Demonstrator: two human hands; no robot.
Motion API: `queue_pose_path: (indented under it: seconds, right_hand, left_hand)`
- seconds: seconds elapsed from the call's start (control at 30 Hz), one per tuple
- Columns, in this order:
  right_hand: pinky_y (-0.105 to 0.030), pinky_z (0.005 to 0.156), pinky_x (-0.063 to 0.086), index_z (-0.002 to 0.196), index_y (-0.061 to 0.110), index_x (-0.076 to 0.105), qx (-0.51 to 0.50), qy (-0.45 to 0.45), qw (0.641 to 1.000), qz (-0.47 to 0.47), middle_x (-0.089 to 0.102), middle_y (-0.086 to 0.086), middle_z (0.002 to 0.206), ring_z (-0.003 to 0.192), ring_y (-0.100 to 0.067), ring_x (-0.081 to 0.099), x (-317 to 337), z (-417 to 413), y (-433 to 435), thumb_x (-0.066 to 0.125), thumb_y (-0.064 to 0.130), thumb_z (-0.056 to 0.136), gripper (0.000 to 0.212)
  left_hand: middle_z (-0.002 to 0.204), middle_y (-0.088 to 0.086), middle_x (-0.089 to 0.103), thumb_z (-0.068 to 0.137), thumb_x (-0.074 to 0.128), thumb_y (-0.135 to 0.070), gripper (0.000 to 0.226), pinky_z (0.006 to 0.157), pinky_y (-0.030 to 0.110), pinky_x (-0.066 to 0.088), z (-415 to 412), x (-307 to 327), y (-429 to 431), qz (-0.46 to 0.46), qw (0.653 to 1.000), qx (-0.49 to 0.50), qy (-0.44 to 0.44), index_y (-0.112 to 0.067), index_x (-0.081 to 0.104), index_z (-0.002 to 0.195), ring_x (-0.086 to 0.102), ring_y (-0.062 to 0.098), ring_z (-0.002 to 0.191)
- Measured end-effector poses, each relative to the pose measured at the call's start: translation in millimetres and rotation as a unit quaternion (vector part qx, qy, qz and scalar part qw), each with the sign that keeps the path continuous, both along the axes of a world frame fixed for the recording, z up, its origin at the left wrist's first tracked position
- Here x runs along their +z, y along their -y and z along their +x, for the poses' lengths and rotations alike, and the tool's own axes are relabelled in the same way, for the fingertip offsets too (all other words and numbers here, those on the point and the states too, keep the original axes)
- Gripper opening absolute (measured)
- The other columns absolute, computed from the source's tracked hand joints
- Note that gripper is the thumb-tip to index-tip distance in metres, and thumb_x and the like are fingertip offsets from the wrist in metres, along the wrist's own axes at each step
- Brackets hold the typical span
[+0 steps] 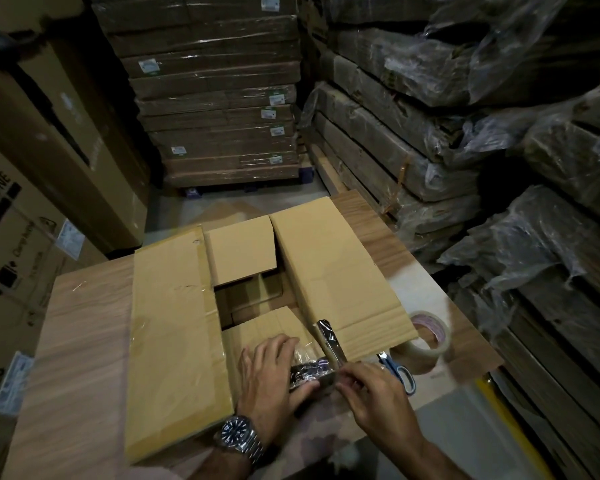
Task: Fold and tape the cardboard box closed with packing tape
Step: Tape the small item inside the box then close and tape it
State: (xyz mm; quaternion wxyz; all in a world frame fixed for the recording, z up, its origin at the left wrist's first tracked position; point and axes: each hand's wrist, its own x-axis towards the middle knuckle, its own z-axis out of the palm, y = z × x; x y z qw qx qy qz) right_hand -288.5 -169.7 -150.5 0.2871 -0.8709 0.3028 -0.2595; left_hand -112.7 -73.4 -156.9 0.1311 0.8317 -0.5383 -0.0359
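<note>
Two hands work a strip of clear tape (pixel 328 341) at the near edge of an open cardboard box (pixel 174 306) on a wooden desk (pixel 84 341).

The box sits mid-desk with both long flaps spread outward and the two short flaps folded in, leaving a gap between them. The left hand (pixel 271 372), a wristwatch (pixel 236 433) on its wrist, lies fairly flat on the near short flap (pixel 274 327), with its thumb against a crumpled, shiny bit of tape at the box edge. The right hand (pixel 374 393) pinches the strip's lower end between thumb and fingertips, and the strip rises up along the right long flap. Blue-handled scissors (pixel 400 374) and a roll of packing tape (pixel 430 344) lie on the desk just right of the box. Plastic-wrapped stacks of flat cardboard (pixel 215 98) stand behind.
</note>
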Motion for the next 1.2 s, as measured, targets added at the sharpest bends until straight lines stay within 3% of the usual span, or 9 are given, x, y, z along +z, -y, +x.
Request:
queue_pose_path:
  seconds: [0.17, 0.33, 0.43, 0.57, 0.63, 0.73, 0.83, 1.0, 1.2]
  right_hand:
    - [-0.029, 0.073, 0.045, 0.099, 0.029, 0.061, 0.014, -0.019, 0.998, -0.066, 0.063, 0.01, 0.088, 0.079, -0.015, 0.057, 5.2, 6.1, 3.8, 0.063, 0.028, 0.081, 0.018]
    - [-0.033, 0.067, 0.044, 0.099, 0.032, 0.063, 0.004, -0.07, 0.99, -0.125, 0.055, 0.008, 0.092, 0.087, -0.016, 0.049, 10.9, 17.4, -3.2, 0.065, 0.034, 0.077, 0.023]
    - [-0.034, 0.071, 0.045, 0.104, 0.036, 0.061, 0.009, -0.096, 0.986, -0.133, 0.054, 0.008, 0.102, 0.098, -0.014, 0.045, 11.6, 23.8, -6.9, 0.072, 0.038, 0.071, 0.035]
    - [-0.04, 0.074, 0.048, 0.107, 0.036, 0.058, 0.0, -0.114, 0.985, -0.126, 0.052, 0.007, 0.111, 0.11, -0.016, 0.044, 13.0, 25.0, -9.4, 0.073, 0.036, 0.067, 0.043]
    - [-0.044, 0.075, 0.049, 0.109, 0.034, 0.059, -0.017, -0.11, 0.985, -0.129, 0.052, 0.004, 0.116, 0.114, -0.019, 0.044, 12.3, 23.7, -9.5, 0.066, 0.029, 0.071, 0.038]
    - [-0.048, 0.078, 0.049, 0.113, 0.033, 0.06, -0.045, -0.1, 0.987, -0.119, 0.052, 0.001, 0.122, 0.118, -0.023, 0.045, 9.9, 21.0, -10.6, 0.05, 0.031, 0.077, 0.037]
    - [-0.053, 0.076, 0.051, 0.119, 0.035, 0.057, -0.039, -0.163, 0.978, -0.128, 0.047, -0.002, 0.131, 0.124, -0.025, 0.04, 8.4, 23.0, -16.0, 0.048, 0.049, 0.074, 0.048]
    - [-0.051, 0.07, 0.052, 0.124, 0.03, 0.056, -0.027, -0.243, 0.961, -0.127, 0.045, -0.011, 0.141, 0.127, -0.032, 0.039, 5.3, 33.8, -20.8, 0.039, 0.073, 0.063, 0.077]
    - [-0.051, 0.071, 0.052, 0.123, 0.029, 0.059, -0.017, -0.269, 0.954, -0.133, 0.042, -0.013, 0.145, 0.131, -0.034, 0.036, 2.9, 40.3, -21.4, 0.038, 0.081, 0.062, 0.082]
  left_hand:
    - [0.128, -0.007, 0.052, 0.068, 0.048, -0.068, 0.078, 0.105, 0.052, 0.032, 0.8, -0.6, -2.1, 0.036, 0.999, -0.001, -0.033, -0.03, 0.038, 0.135, 0.043, 0.015, 0.117]
    - [0.148, -0.012, 0.03, 0.068, 0.05, -0.069, 0.091, 0.117, 0.044, 0.001, 1.6, 4.7, -4.5, 0.036, 0.997, 0.01, -0.069, -0.034, 0.021, 0.147, 0.02, 0.013, 0.139]
    - [0.153, -0.008, 0.025, 0.076, 0.051, -0.064, 0.086, 0.117, 0.047, 0.003, 0.0, 12.6, -3.7, 0.046, 0.996, 0.022, -0.075, -0.036, 0.012, 0.147, 0.018, 0.017, 0.143]
    - [0.162, -0.006, -0.004, 0.074, 0.061, -0.068, 0.111, 0.12, 0.042, 0.001, 3.7, 22.2, 2.7, 0.107, 0.982, 0.065, -0.142, -0.029, -0.006, 0.153, -0.005, 0.017, 0.149]
    - [0.163, 0.001, -0.009, 0.082, 0.067, -0.05, 0.108, 0.122, 0.038, 0.005, 1.8, 41.7, 11.1, 0.132, 0.971, 0.077, -0.187, -0.022, -0.01, 0.153, -0.007, 0.022, 0.15]
    - [0.162, 0.006, 0.009, 0.093, 0.06, -0.025, 0.084, 0.119, 0.031, 0.015, 3.7, 73.4, 29.0, 0.11, 0.975, 0.061, -0.181, -0.014, 0.004, 0.154, 0.012, 0.022, 0.148]
    - [0.155, 0.005, 0.03, 0.097, 0.05, -0.015, 0.064, 0.12, 0.041, 0.014, 37.6, 83.8, 40.9, 0.11, 0.991, 0.073, -0.026, -0.012, 0.018, 0.151, 0.024, 0.021, 0.145]
    - [0.152, -0.001, 0.039, 0.103, 0.022, -0.044, 0.053, 0.115, 0.059, -0.005, 95.4, 63.8, 45.5, 0.261, 0.964, 0.022, 0.043, -0.019, 0.029, 0.149, 0.017, 0.019, 0.148]
    - [0.11, -0.008, 0.068, 0.097, 0.023, -0.061, 0.051, 0.112, 0.063, 0.005, 102.4, 49.2, 42.4, 0.231, 0.972, 0.008, 0.029, -0.029, 0.058, 0.115, 0.058, 0.016, 0.112]
